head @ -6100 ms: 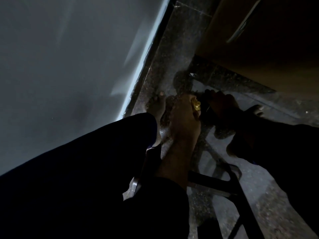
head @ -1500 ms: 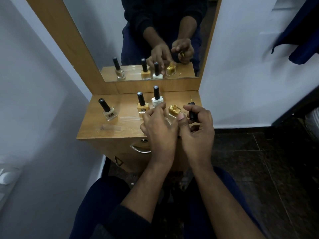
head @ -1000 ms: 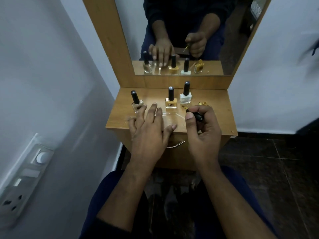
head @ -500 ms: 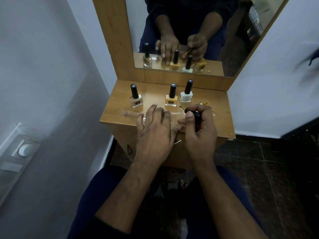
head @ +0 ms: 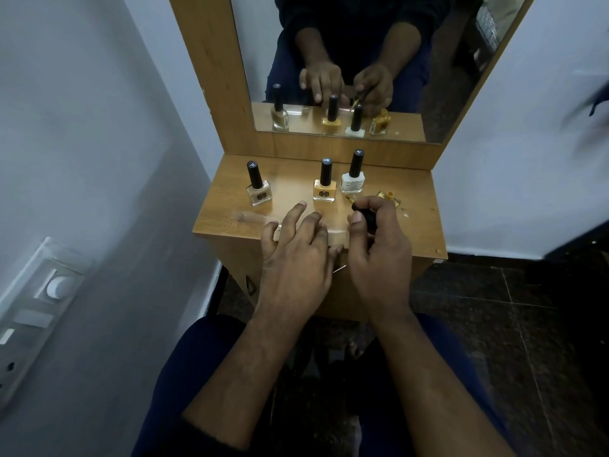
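I see my right hand [head: 379,258] pinching the black brush cap [head: 368,218] between thumb and curled fingers, just short of the open yellow bottle [head: 388,197] on the wooden shelf [head: 227,222], while my left hand [head: 296,258] lies beside it, fingers spread flat and holding nothing.

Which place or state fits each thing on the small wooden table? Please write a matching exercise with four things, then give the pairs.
Things:
1. white bottle
2. beige bottle
3. open yellow bottle
4. brush cap

Places or states:
a. pinched by the right hand
b. farthest left, capped
c. no cap, just behind the right hand
d. capped, nearest the mirror

Pairs: 1-d, 2-b, 3-c, 4-a.
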Available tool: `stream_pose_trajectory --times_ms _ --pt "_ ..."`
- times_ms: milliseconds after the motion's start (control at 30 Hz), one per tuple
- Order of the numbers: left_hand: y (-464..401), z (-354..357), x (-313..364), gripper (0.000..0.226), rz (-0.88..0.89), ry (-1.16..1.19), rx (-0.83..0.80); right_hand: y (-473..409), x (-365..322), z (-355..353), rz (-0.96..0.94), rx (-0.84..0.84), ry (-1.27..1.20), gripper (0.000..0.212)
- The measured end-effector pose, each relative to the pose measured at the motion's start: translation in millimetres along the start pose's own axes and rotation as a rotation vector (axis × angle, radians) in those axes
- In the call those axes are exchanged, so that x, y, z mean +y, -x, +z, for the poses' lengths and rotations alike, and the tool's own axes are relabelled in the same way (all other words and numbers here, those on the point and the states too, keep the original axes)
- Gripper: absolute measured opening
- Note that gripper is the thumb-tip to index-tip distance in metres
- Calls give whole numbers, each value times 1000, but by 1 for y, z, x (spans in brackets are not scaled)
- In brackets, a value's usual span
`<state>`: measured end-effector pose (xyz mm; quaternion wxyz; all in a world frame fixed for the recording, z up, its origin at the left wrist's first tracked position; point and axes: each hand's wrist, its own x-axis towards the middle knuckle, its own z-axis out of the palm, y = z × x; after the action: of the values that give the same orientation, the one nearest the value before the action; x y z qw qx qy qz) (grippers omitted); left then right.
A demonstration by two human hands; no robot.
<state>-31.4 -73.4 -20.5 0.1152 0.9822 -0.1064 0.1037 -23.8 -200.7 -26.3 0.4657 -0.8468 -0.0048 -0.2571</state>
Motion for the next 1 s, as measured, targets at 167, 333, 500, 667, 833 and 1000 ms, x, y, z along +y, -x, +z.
stream_pose_trajectory --times_ms 167,333,500,667,833,1000 --pt "-2 1 -5 47 -24 6 19 0 -4 -7 -29 62 -88 17" --pt "-1 3 -6 43 -68 48 89 1 -5 -9 92 -2 -238 18" --pt "-6 6 -9 36 -99 142 190 1 -5 -15 183 -11 -310 21" --pt "-11 7 -9 26 -125 178 203 -5 3 -25 253 54 -333 20" --pt "-15 5 -7 29 -108 227 110 -4 5 -24 240 60 -322 21" --pt "-16 5 -6 13 -26 218 122 -4 5 -25 222 64 -321 22"
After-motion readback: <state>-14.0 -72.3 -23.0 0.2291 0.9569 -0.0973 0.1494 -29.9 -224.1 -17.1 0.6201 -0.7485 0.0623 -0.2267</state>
